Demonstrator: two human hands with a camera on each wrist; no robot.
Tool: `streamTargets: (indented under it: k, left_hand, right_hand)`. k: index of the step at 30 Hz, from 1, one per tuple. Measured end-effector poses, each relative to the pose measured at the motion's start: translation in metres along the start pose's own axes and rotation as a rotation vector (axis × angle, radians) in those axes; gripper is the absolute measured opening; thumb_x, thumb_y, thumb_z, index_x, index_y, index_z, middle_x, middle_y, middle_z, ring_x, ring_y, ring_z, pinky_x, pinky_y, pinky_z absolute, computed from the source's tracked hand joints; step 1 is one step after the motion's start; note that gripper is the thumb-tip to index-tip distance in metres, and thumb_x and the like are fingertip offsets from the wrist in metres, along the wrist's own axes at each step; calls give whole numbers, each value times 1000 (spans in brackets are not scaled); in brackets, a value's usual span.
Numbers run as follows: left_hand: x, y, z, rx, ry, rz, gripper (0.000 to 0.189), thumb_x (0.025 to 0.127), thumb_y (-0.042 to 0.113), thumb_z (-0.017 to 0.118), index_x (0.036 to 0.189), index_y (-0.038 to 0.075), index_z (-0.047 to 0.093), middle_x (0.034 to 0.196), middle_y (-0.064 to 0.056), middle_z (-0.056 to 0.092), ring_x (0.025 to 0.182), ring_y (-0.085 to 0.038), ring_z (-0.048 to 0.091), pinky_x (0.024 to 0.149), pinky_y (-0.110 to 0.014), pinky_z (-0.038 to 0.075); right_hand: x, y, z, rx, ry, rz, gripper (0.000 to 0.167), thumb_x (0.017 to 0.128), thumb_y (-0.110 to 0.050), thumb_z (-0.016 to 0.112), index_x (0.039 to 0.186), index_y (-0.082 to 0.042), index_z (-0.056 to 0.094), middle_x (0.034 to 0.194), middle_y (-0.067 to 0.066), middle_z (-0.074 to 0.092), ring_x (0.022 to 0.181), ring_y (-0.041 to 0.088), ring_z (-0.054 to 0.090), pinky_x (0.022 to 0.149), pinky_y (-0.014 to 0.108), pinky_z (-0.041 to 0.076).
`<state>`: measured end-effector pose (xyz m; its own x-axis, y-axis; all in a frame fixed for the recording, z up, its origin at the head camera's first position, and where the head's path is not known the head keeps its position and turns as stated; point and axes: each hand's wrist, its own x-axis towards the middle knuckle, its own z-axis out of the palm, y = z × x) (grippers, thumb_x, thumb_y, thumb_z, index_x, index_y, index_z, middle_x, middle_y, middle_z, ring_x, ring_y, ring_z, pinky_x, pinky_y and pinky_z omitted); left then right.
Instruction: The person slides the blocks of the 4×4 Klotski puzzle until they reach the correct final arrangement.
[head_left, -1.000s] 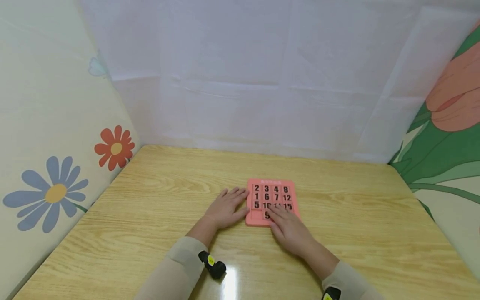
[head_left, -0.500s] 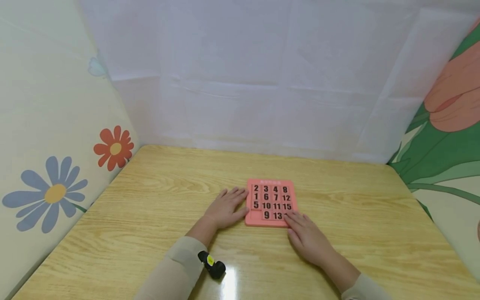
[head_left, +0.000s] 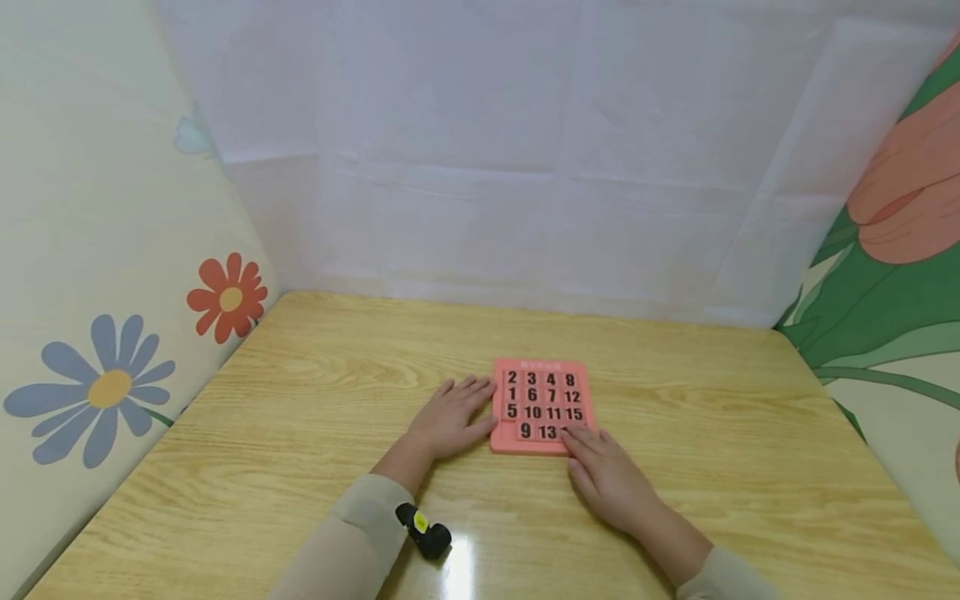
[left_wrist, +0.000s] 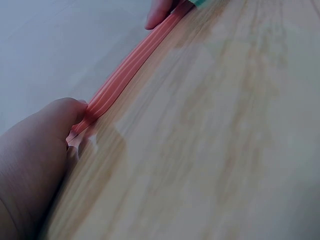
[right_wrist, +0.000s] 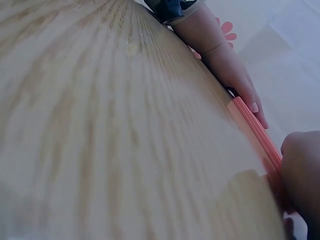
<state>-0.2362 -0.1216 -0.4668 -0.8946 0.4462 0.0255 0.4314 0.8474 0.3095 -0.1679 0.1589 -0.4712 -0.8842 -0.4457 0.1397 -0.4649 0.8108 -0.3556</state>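
A pink number sliding puzzle point(head_left: 543, 365) lies flat on the wooden table in the head view. Its top rows read 2 3 4 8, 1 6 7 12 and 5 10 11 15. In the bottom row, the 9 tile point(head_left: 526, 431) and 13 tile point(head_left: 547, 432) stand partly across the gap at the left. My left hand point(head_left: 448, 419) rests beside the puzzle, its fingers and thumb touching the left edge. With extended fingers, my right hand point(head_left: 609, 482) presses on the last tile of the bottom row, whose number is covered. The left wrist view shows the puzzle's pink side point(left_wrist: 117, 82) by the thumb.
The wooden table point(head_left: 337, 358) runs back to a white cloth point(head_left: 450, 167). Flower-printed panels stand at the left point(head_left: 90, 208) and right point(head_left: 900, 350). A small black device point(head_left: 425, 531) is strapped to the left cuff.
My right hand has moved from the bottom row's middle to its right end, then slightly left. The 9 and 13 tiles have slid left. My left hand has stayed in place.
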Motion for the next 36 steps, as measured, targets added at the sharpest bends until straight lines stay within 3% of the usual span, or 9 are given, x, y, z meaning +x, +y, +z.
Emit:
streamTargets:
  k: [36]
  left_hand:
    - [-1, 2, -2, 4, 6, 3, 66, 100, 49, 42, 154, 13, 32, 160, -6, 32, 151, -29, 24, 125, -51, 13]
  right_hand:
    - [8, -13, 5, -2, -34, -21, 46, 102, -26, 47, 144, -9, 49, 154, 8, 43, 144, 24, 39, 123, 48, 21]
